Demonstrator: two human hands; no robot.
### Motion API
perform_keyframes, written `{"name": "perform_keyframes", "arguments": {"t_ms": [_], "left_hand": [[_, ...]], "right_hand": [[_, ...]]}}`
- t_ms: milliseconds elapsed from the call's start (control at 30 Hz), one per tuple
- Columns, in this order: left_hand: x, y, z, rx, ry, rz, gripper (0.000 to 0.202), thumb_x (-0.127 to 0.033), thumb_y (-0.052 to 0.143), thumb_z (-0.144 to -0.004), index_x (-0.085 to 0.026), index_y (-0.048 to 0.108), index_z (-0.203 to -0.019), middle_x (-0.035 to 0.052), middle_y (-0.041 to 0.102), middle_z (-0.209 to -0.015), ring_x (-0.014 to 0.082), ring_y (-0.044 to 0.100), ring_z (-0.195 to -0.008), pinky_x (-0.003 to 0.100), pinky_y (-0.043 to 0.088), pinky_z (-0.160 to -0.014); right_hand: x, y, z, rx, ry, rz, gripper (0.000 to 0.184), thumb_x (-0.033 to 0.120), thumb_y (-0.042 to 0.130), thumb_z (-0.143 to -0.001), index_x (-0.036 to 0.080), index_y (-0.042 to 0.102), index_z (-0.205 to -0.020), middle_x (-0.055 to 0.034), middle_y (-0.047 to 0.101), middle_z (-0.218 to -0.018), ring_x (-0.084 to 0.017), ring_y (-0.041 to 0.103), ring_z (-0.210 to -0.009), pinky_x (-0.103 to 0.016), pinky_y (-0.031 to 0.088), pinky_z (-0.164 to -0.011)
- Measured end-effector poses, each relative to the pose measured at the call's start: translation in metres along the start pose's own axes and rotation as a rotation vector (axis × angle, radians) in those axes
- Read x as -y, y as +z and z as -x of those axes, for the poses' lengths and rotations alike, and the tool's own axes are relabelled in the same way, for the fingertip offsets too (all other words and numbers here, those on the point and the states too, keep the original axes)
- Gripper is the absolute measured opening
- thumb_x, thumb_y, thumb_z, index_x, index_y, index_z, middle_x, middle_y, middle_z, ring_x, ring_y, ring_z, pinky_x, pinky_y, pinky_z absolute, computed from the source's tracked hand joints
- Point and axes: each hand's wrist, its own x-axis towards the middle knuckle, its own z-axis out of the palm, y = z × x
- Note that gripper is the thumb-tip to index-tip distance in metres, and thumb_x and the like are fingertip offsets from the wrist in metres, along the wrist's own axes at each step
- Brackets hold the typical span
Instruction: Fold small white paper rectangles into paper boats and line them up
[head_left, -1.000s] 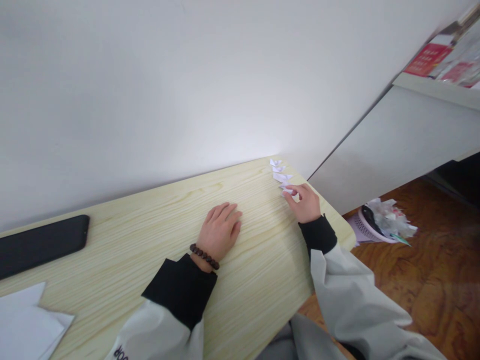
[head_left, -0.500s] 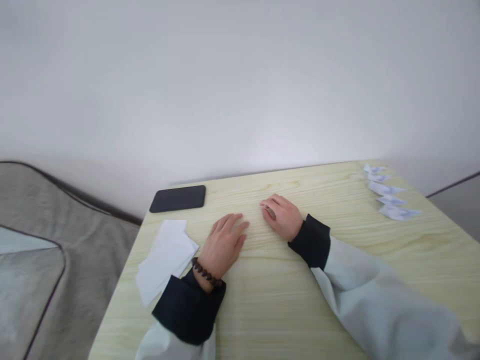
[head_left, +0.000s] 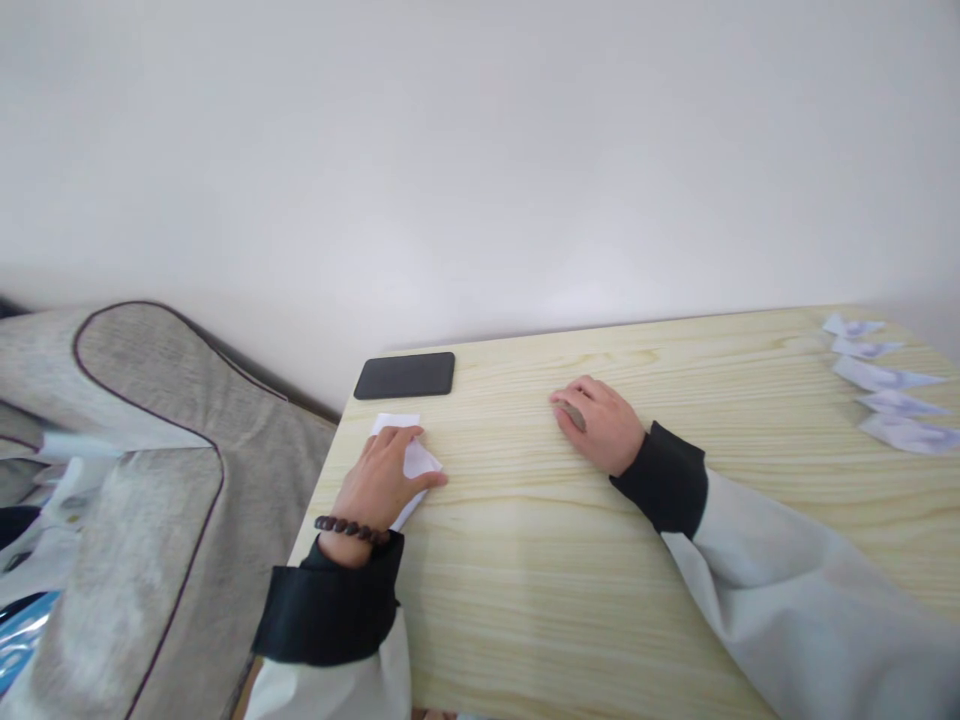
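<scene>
Note the change at the left side of the counter (head_left: 540, 590). Your left hand (head_left: 379, 480) is now on the white paper (head_left: 421, 460); half a second earlier it rests on bare wood to the right of that paper. Its fingers are apart: the thumb points right across the near part of the paper, and the other fingers lie over the far part. You do not have a visible pinch on any single sheet.

Your right hand (head_left: 600, 425) rests near the middle of the counter, fingers curled, tips close to the thumb. You cannot tell from this view whether they meet or enclose anything. One second earlier this hand is at the near end of the folded white pieces (head_left: 885, 377); now it is well apart from them.

Confirm the positions. The five folded white pieces stand in a row at the far right, untouched. The white paper lies at the left, partly hidden under your left hand, with the black phone (head_left: 405, 376) just beyond it. As a judgement, the handling at the row is finished and your attention is on the unfolded paper.
</scene>
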Motion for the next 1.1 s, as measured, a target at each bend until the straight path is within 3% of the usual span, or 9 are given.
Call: {"name": "perform_keyframes", "arguments": {"t_ms": [133, 267, 433, 567, 667, 933, 1100], "left_hand": [[-0.004, -0.006, 0.001, -0.008, -0.028, 0.007, 0.050, -0.036, 0.064, -0.074, -0.015, 0.056, -0.119, 0.0112, 0.061, -0.119, 0.0273, 0.056, -0.110, 0.038, 0.044, -0.093], [-0.014, -0.017, 0.005, 0.103, -0.099, -0.029, 0.031, -0.031, 0.043, -0.087, -0.019, 0.067, -0.103, 0.0080, 0.073, -0.088, 0.0236, 0.068, -0.080, 0.033, 0.049, -0.076], [-0.018, -0.016, 0.010, -0.031, -0.181, 0.020, 0.025, -0.032, 0.049, -0.084, -0.025, 0.070, -0.093, 0.0038, 0.074, -0.091, 0.0253, 0.067, -0.088, 0.032, 0.047, -0.074], [-0.021, -0.015, 0.014, -0.110, -0.265, 0.090, 0.018, -0.036, 0.057, -0.079, -0.027, 0.065, -0.093, -0.0017, 0.074, -0.082, 0.0237, 0.068, -0.082, 0.030, 0.046, -0.067], [-0.025, -0.015, 0.017, -0.154, -0.300, 0.080, 0.015, -0.037, 0.058, -0.078, -0.025, 0.060, -0.086, -0.0013, 0.073, -0.080, 0.0227, 0.067, -0.079, 0.029, 0.043, -0.062], [-0.029, -0.004, 0.022, -0.250, -0.261, 0.190, 0.025, -0.037, 0.066, -0.071, -0.023, 0.051, -0.085, -0.0031, 0.070, -0.073, 0.0185, 0.064, -0.072, 0.028, 0.044, -0.063], [-0.027, -0.005, 0.026, -0.276, -0.237, 0.252, 0.028, -0.038, 0.071, -0.067, -0.023, 0.054, -0.084, -0.0048, 0.069, -0.068, 0.0166, 0.063, -0.066, 0.026, 0.045, -0.061]], "right_hand": [[0.000, 0.000, 0.000, 0.000, -0.005, -0.015, 0.019, 0.022, 0.048, -0.085, 0.017, 0.064, -0.094, -0.0078, 0.060, -0.090, -0.021, 0.056, -0.084, -0.033, 0.044, -0.080], [0.000, 0.000, 0.000, 0.004, 0.002, -0.022, 0.020, 0.022, 0.048, -0.084, 0.017, 0.064, -0.094, -0.0080, 0.060, -0.090, -0.021, 0.057, -0.084, -0.033, 0.045, -0.079], [0.000, 0.000, 0.001, -0.001, 0.008, -0.036, 0.020, 0.022, 0.049, -0.084, 0.017, 0.065, -0.094, -0.0080, 0.060, -0.090, -0.021, 0.057, -0.085, -0.034, 0.045, -0.080], [-0.001, 0.001, 0.001, 0.005, 0.011, -0.043, 0.019, 0.021, 0.049, -0.083, 0.018, 0.065, -0.094, -0.0076, 0.060, -0.090, -0.021, 0.057, -0.085, -0.034, 0.045, -0.081], [-0.001, 0.000, 0.001, 0.012, 0.015, -0.037, 0.019, 0.021, 0.050, -0.083, 0.017, 0.065, -0.094, -0.0077, 0.060, -0.090, -0.021, 0.057, -0.085, -0.034, 0.045, -0.081], [-0.001, 0.001, 0.001, -0.004, 0.011, -0.046, 0.020, 0.022, 0.048, -0.084, 0.018, 0.065, -0.094, -0.0075, 0.060, -0.090, -0.021, 0.057, -0.085, -0.035, 0.044, -0.081], [-0.002, 0.001, 0.001, -0.004, 0.001, -0.046, 0.020, 0.021, 0.049, -0.083, 0.018, 0.065, -0.094, -0.0074, 0.060, -0.089, -0.021, 0.057, -0.084, -0.034, 0.045, -0.080]]}}
